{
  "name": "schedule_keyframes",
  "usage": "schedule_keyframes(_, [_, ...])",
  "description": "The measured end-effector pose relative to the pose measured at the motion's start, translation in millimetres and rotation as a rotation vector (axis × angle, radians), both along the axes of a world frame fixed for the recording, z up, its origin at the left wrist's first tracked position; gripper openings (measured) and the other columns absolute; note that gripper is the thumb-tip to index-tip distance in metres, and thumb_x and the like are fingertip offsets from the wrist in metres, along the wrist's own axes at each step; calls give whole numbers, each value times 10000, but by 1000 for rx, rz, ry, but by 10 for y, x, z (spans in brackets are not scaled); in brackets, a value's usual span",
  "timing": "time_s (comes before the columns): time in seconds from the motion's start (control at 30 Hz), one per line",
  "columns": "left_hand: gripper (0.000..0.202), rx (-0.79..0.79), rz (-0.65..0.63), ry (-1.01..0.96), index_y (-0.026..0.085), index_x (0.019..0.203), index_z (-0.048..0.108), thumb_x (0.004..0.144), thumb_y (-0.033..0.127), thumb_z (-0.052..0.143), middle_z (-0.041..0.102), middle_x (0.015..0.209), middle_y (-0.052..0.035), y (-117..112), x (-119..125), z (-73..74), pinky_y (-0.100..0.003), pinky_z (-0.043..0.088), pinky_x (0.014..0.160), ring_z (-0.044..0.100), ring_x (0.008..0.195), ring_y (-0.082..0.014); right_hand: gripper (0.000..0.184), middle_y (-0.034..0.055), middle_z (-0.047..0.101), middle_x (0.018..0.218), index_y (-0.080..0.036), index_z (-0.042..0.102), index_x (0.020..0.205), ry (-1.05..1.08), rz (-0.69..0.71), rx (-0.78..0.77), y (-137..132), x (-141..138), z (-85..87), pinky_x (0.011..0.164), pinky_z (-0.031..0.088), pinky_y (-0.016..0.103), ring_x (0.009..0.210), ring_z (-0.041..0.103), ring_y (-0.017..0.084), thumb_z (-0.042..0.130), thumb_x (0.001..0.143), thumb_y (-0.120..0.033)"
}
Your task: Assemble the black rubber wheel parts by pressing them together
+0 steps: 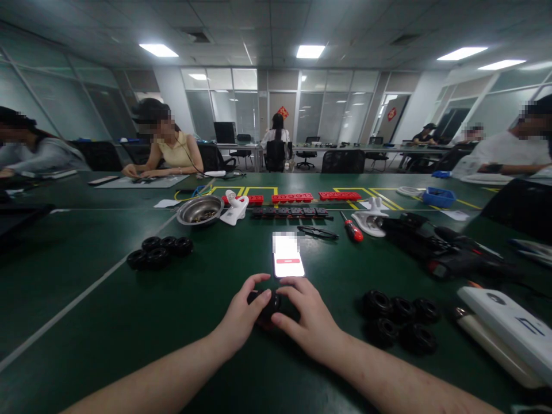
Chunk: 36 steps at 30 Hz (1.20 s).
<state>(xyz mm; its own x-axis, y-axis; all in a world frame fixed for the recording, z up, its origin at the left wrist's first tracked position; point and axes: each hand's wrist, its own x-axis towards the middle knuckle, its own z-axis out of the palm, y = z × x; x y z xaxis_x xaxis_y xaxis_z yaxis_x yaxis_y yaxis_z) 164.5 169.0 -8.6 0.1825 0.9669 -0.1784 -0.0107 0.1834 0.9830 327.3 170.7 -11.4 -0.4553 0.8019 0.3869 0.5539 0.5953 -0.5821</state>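
Just below the phone, a black wheel (271,303) lies between my two hands, partly covered by fingers. My left hand (242,313) has its thumb on top and its fingers curled round the far side. From the other side, my right hand (311,315) curves in, its thumb and fingertips against the wheel. A lit phone (290,265) lies flat beyond my fingertips. Several similar black wheels (383,330) sit in a cluster to the right. Another group of black wheels (161,253) stands at the left.
Beyond the phone are a black jointed strip (291,214), red trays (292,198), glasses (318,232) and a red screwdriver (352,229). A metal bowl (200,211) holds small parts. Black equipment (452,247) and a white device (509,322) lie right. Other people sit around.
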Motion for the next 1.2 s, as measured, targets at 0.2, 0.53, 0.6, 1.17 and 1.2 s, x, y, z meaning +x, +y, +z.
schedule_keyframes(0.2, [358, 9, 8, 28, 224, 1062, 407, 753, 396, 465, 498, 855, -28, 26, -16, -42, -296, 473, 577, 558, 763, -209, 455, 77, 457, 1112, -206, 459, 1115, -2, 77, 59, -26, -10, 39, 888, 354, 374, 1032, 417, 213, 616, 688, -198])
schedule_keyframes(0.53, [363, 23, -4, 26, 214, 1071, 390, 753, 374, 464, 485, 827, -15, 16, 6, -22, -271, 461, 552, 553, 696, -172, 256, 91, 504, 1028, -170, 561, 959, 19, 52, 51, 5, 1, -4, 842, 379, 376, 975, 452, 222, 577, 738, -298])
schedule_keyframes(0.6, [352, 23, 3, 27, 210, 1067, 394, 759, 368, 458, 490, 799, -11, 29, -1, -33, -266, 457, 556, 547, 700, -170, 329, 84, 494, 1047, -183, 518, 1039, 30, 87, 72, -11, -5, 16, 851, 374, 373, 978, 448, 216, 589, 726, -254])
schedule_keyframes(1.17, [459, 48, -23, 30, 206, 1068, 384, 684, 395, 549, 506, 811, -15, 62, -22, -81, -281, 460, 528, 554, 678, -181, 404, 84, 474, 1090, -190, 454, 1085, 29, 85, 134, -51, -19, 11, 887, 354, 384, 1028, 421, 217, 564, 699, -145])
schedule_keyframes(1.2, [455, 57, -20, 31, 202, 1062, 389, 680, 382, 558, 511, 804, -12, 60, -20, -82, -282, 461, 546, 553, 678, -176, 418, 83, 467, 1103, -195, 449, 1091, 25, 82, 128, -55, -18, 15, 889, 352, 389, 1035, 417, 221, 569, 693, -152])
